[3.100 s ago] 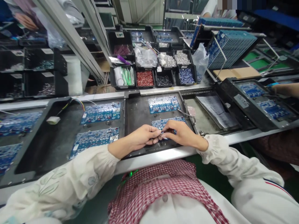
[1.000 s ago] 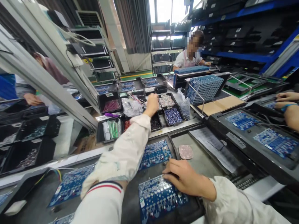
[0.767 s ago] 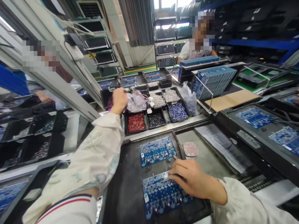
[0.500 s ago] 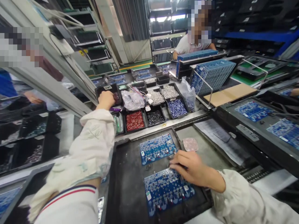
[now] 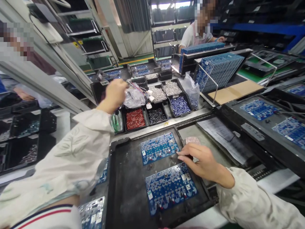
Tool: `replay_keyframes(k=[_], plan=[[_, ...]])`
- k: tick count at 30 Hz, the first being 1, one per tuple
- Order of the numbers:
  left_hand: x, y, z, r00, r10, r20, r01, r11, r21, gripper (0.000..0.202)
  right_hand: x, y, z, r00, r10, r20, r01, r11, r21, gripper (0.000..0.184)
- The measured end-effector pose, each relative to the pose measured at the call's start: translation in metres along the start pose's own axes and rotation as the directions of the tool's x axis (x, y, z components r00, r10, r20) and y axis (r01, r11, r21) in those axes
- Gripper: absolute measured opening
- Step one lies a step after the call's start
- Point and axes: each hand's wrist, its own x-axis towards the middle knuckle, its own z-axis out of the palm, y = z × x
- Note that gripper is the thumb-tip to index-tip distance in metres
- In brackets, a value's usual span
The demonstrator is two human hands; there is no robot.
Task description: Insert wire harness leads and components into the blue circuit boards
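My left hand [image 5: 116, 93] is raised over the back-left parts bins, beside a clear plastic bag [image 5: 134, 98] and a bunch of thin wires [image 5: 139, 88]. Its fingers are curled together, and whatever they hold is hidden. Two blue circuit boards lie in a black tray [image 5: 126, 190], an upper one [image 5: 158, 147] and a lower one [image 5: 169, 187]. At the upper board's right edge, my right hand [image 5: 200, 160] pinches thumb and fingers together on something too small to name. Small dark parts lie on the tray between the boards.
Bins hold red parts [image 5: 135, 119], black parts [image 5: 156, 116], blue parts [image 5: 180, 105] and silver parts [image 5: 158, 94]. A pink block [image 5: 192, 140] and paper sheets [image 5: 214, 135] lie right of the tray. Behind stand racked boards [image 5: 219, 71] and a co-worker [image 5: 196, 35].
My left hand has lifted up and to the right from the dark bin at the back left. My right hand has shifted slightly right and up, staying near the upper board. The view has shifted slightly.
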Motion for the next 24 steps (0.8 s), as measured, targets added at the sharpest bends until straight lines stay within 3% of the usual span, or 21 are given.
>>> replay_keyframes(k=[3, 6, 9, 17, 19, 21, 22, 24], plan=[[0.006, 0.037, 0.030, 0.974, 0.198, 0.109, -0.217, 0.955, 0.203, 0.021, 0.001, 0.001, 0.000, 1.000, 0.007, 0.000, -0.007, 1.000, -0.009, 0.004], [0.010, 0.050, 0.048, 0.914, 0.354, 0.197, -0.403, 0.847, 0.348, 0.022, 0.002, 0.003, -0.001, 0.999, 0.023, -0.031, -0.023, 1.000, -0.014, 0.004], [0.008, 0.045, 0.052, 0.895, 0.390, 0.215, -0.445, 0.815, 0.371, 0.022, 0.001, 0.003, -0.002, 0.999, 0.019, -0.032, -0.019, 1.000, -0.017, 0.004], [0.003, 0.042, 0.044, 0.900, 0.404, 0.162, -0.433, 0.868, 0.242, 0.020, 0.003, 0.002, -0.002, 1.000, 0.015, -0.016, -0.015, 0.999, -0.033, 0.006], [0.003, 0.044, 0.032, 0.924, 0.373, 0.088, -0.382, 0.907, 0.177, 0.019, 0.002, 0.002, -0.001, 1.000, 0.012, -0.017, -0.012, 0.999, -0.034, 0.007], [-0.001, 0.050, 0.012, 0.942, 0.314, -0.118, -0.303, 0.948, 0.099, 0.018, 0.000, 0.004, -0.002, 1.000, 0.006, -0.016, -0.006, 0.999, -0.036, 0.007], [-0.007, 0.056, -0.002, 0.928, 0.258, -0.269, -0.259, 0.965, 0.035, 0.018, 0.000, 0.005, -0.005, 1.000, 0.006, -0.013, -0.006, 0.999, -0.039, 0.008], [-0.028, 0.076, -0.029, 0.826, 0.066, -0.560, -0.208, 0.959, -0.194, 0.015, 0.001, 0.008, -0.012, 0.999, 0.037, -0.022, -0.038, 0.998, -0.051, 0.007]])
